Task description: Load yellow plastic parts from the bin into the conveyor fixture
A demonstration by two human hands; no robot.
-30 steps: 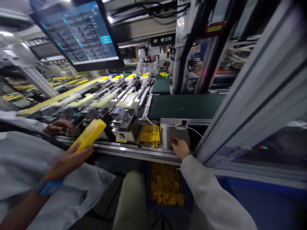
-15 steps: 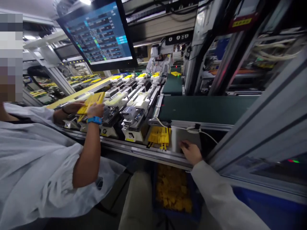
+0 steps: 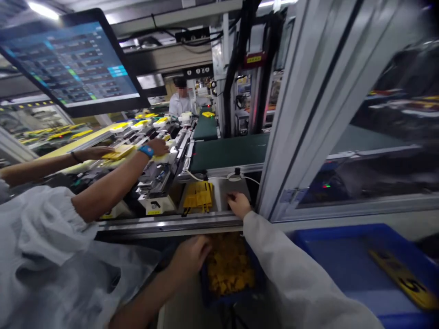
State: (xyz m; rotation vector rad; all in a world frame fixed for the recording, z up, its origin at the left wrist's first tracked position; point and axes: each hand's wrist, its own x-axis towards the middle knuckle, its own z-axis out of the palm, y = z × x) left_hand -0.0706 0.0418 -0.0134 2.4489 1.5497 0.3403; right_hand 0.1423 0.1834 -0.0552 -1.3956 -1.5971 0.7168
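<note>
Right hand (image 3: 239,204) reached out to the table (image 3: 236,185), left hand (image 3: 190,255) held lower, near a bin of yellow pieces (image 3: 230,269).
The right arm is stretched forward in a pale sleeve; the left forearm is bare, angled inward, its hand blurred by motion. Just left of the right hand, flat yellow parts (image 3: 199,195) are laid together, thin prongs pointed toward the table's near edge. The right fingers are curled, with only a narrow gap to the thumb; the left fingers are bent. Whether anything is held by either hand cannot be told.
</note>
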